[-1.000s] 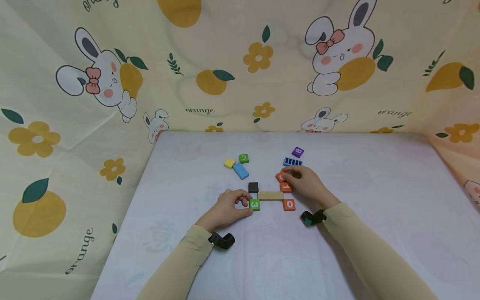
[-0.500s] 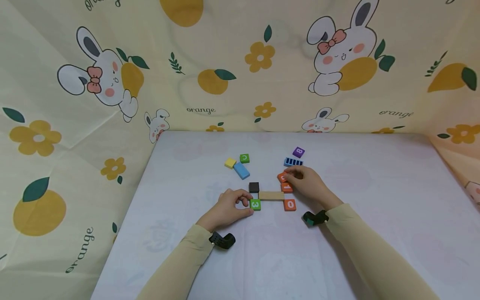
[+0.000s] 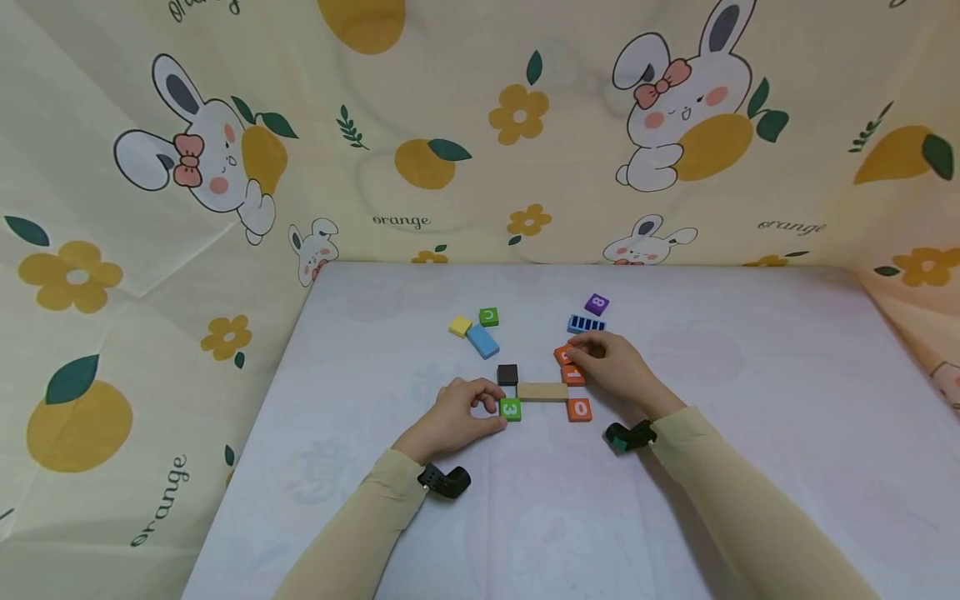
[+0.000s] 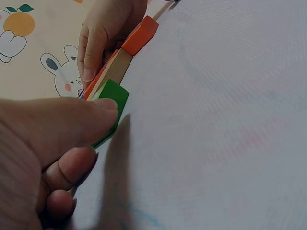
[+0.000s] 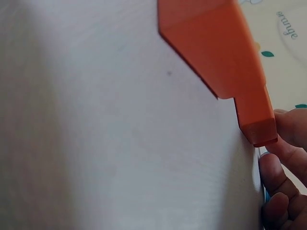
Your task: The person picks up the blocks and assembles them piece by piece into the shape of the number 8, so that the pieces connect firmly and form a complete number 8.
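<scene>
In the head view my left hand point(image 3: 450, 419) pinches a green block marked 3 point(image 3: 510, 409) by its edges; in the left wrist view the thumb lies along the side of that green block point(image 4: 112, 91). My right hand point(image 3: 611, 367) pinches an orange block point(image 3: 562, 356) whose mark is partly hidden by the fingers. Just in front of it lies an orange block marked 1 point(image 3: 573, 377), and nearer still one marked 0 point(image 3: 579, 410). A plain wooden plank point(image 3: 542, 392) bridges between the green and orange blocks. A black block point(image 3: 507, 375) sits at its left end.
Behind the left side are a yellow block point(image 3: 460, 326), a green block marked C point(image 3: 488, 317) and a blue rectangular block point(image 3: 482, 342). Behind the right hand lie a blue block with black stripes point(image 3: 586, 323) and a purple block marked 8 point(image 3: 597, 304). A printed cloth point(image 3: 450, 83) hangs behind.
</scene>
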Motion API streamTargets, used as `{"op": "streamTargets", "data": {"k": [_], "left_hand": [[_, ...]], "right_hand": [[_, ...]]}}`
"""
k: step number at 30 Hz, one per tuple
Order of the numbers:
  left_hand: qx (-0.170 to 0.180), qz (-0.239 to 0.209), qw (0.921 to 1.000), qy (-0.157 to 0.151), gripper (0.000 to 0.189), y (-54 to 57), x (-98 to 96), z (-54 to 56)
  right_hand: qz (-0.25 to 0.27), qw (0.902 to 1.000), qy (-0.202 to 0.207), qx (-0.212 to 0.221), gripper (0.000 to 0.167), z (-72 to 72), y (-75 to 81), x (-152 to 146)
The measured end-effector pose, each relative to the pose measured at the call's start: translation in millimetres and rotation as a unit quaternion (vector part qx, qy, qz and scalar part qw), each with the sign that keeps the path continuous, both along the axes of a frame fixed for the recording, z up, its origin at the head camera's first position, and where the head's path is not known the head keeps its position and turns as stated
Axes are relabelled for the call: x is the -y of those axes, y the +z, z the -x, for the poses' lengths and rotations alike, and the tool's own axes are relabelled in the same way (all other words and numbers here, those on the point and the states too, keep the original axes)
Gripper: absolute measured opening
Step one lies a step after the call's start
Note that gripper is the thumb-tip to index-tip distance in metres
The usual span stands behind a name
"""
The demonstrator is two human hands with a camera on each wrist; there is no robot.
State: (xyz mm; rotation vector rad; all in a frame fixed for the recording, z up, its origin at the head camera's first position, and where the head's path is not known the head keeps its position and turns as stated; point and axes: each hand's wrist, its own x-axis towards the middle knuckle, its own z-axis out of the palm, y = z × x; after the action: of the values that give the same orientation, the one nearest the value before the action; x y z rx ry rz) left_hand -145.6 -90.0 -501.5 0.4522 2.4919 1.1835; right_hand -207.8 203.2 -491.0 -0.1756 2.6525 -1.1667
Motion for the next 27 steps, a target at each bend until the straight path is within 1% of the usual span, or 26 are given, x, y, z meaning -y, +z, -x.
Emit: {"op": "streamTargets", "data": {"k": [10, 16, 23, 27], "left_hand": [[0.001, -0.003, 1.0, 0.002, 0.029, 2.3, -0.4, -0.9], [-0.001, -0.005, 1.0, 0.0, 0.029, 3.2, -1.0, -1.3], [0.003, -0.009, 0.9999, -0.008, 0.032, 2.6, 0.0, -1.0], [0.014, -0.032, 0.9992, -0.019, 0.038, 3.0, 6.8, -0.4]], "right_hand": [[-0.002, 0.9999, -0.012, 0.012, 0.038, 0.9, 2.2, -2.5], [0.008, 0.9998, -0.007, 0.016, 0.038, 0.6, 3.4, -1.9], [0.017, 0.9996, -0.012, 0.016, 0.036, -0.1, 0.2, -4.1], [0.03, 0.9992, -0.013, 0.024, 0.041, -0.7, -1.7, -5.8]]}}
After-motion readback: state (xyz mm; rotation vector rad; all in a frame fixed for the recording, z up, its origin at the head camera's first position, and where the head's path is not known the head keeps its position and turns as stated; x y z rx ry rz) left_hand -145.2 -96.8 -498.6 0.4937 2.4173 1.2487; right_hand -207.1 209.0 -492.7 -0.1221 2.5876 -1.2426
